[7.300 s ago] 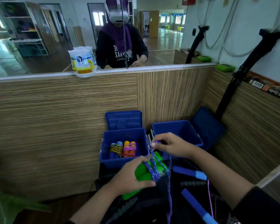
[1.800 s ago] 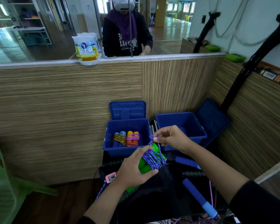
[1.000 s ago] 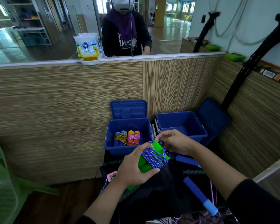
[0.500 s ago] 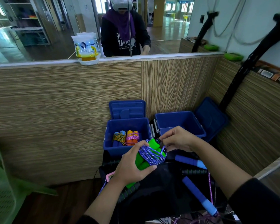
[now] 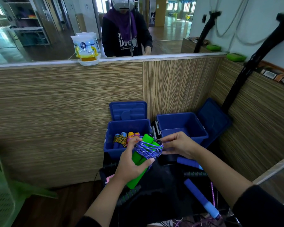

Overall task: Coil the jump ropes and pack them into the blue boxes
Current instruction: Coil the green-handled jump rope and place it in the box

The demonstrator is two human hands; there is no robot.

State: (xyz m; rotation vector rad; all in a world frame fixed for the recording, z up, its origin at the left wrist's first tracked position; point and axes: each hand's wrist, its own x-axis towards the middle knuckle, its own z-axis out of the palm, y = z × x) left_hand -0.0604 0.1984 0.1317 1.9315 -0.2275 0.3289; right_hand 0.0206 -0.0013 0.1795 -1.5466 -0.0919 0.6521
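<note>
While the left hand point(image 5: 129, 164) grips the green handles point(image 5: 140, 157) and the right hand point(image 5: 179, 147) pinches the purple cord point(image 5: 147, 149) end, losing that pinch could unwind the coil short of the blue boxes point(image 5: 202, 133) just beyond.

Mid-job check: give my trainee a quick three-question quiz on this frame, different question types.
1. True or false: the right blue box already holds coiled ropes.
2. Which hand grips the green handles: A left, B right?
3. Fill in: the cord wound round the green handles is ___ coloured.

Key: 1 false, the coiled ropes sit in the left blue box. 2 A, the left hand; the right hand pinches the cord's end. 3 blue-purple.
</note>
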